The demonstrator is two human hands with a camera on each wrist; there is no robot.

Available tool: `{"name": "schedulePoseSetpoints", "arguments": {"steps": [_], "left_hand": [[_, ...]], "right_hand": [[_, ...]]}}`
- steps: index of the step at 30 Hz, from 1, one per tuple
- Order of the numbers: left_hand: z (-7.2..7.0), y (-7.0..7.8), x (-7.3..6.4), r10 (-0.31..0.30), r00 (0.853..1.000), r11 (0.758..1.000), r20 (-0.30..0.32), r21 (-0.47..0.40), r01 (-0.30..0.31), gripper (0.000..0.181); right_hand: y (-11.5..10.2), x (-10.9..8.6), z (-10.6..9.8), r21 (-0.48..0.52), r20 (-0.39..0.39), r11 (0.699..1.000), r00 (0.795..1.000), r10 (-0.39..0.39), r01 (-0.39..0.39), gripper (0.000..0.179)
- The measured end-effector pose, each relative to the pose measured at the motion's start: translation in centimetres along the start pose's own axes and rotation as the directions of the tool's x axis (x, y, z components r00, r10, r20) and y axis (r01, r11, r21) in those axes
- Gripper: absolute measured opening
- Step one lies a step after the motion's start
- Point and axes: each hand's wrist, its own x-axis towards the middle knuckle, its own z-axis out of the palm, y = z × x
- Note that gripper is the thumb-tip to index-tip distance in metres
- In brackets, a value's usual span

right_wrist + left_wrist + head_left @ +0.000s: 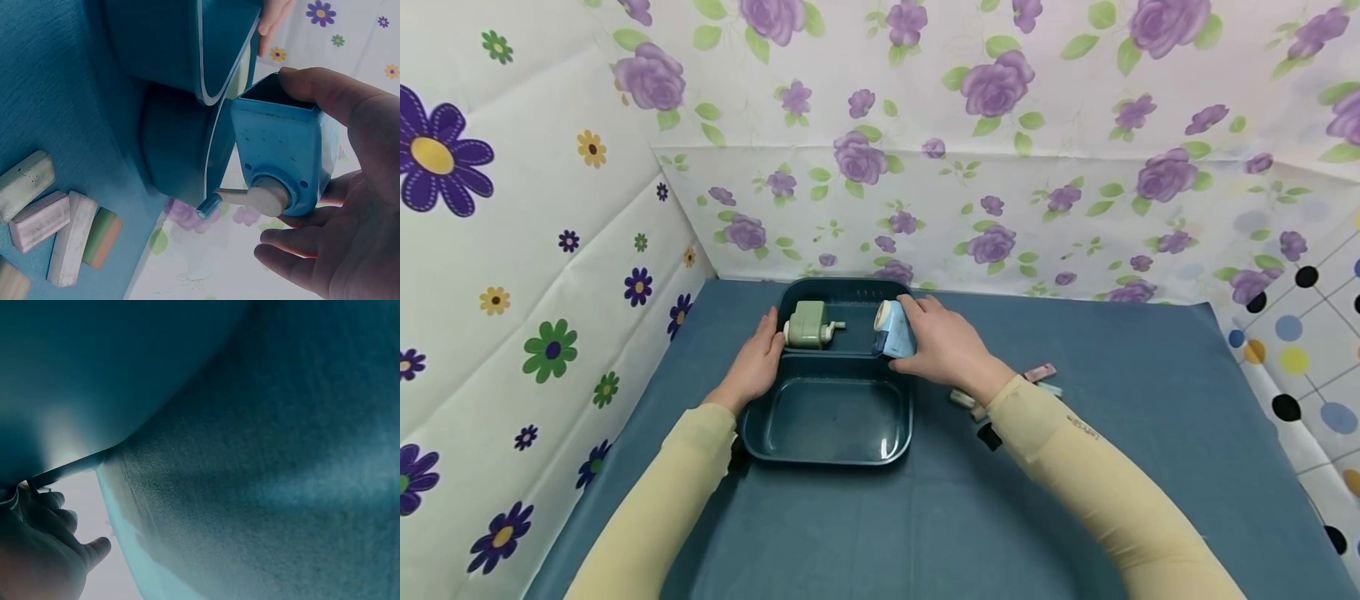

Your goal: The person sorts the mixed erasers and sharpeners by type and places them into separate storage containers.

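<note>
A dark teal tray with two compartments (752, 433) sits in front of me. My left hand (756, 360) rests along its left rim with the fingers extended; the left wrist view has this hand (47, 550) at the lower left, under the dark tray side. Standing in the back compartment is a green crank pencil sharpener (808, 325), its crank toward the right. My right hand (946, 337) grips a blue crank pencil sharpener (897, 329) over that compartment's right end. In the right wrist view, thumb and fingers hold the blue sharpener (275, 150) by opposite sides, crank showing.
Right of the tray, several erasers lie on the blue tablecloth (1120, 467), among them a pink one (1040, 372), partly hidden by the right forearm. A dark block (989, 436) lies nearest me. Flower-patterned sheets (925, 192) stand behind and to the left.
</note>
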Motion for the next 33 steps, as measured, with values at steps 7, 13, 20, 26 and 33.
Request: {"name": "schedulePoseSetpoints", "arguments": {"steps": [7,13,20,26,33], "left_hand": [[0.1,0.0,-0.1,0.001,1.000,1.000,-0.010,0.010,-0.001,0.063],[0.1,0.0,-0.1,-0.002,1.000,1.000,-0.016,0.010,0.002,0.063],[0.1,-0.1,0.1,-0.004,1.000,1.000,-0.012,0.017,0.004,0.062],[0.1,0.0,0.0,-0.009,1.000,1.000,-0.010,0.021,0.009,0.062],[0.2,0.1,0.0,-0.007,1.000,0.999,-0.009,0.032,0.007,0.062]], "right_hand": [[-0.2,0.8,0.1,-0.007,0.025,1.000,1.000,-0.004,0.004,0.105],[-0.3,1.6,-0.2,0.044,0.102,0.999,0.995,0.009,-0.013,0.107],[-0.4,2.7,-0.5,0.057,0.134,0.997,0.990,0.038,-0.046,0.109],[-0.8,3.6,-0.9,0.036,0.148,0.999,0.988,0.034,-0.039,0.109],[-1.1,4.7,-0.9,0.001,0.159,0.999,0.987,0.034,-0.035,0.109]]}}
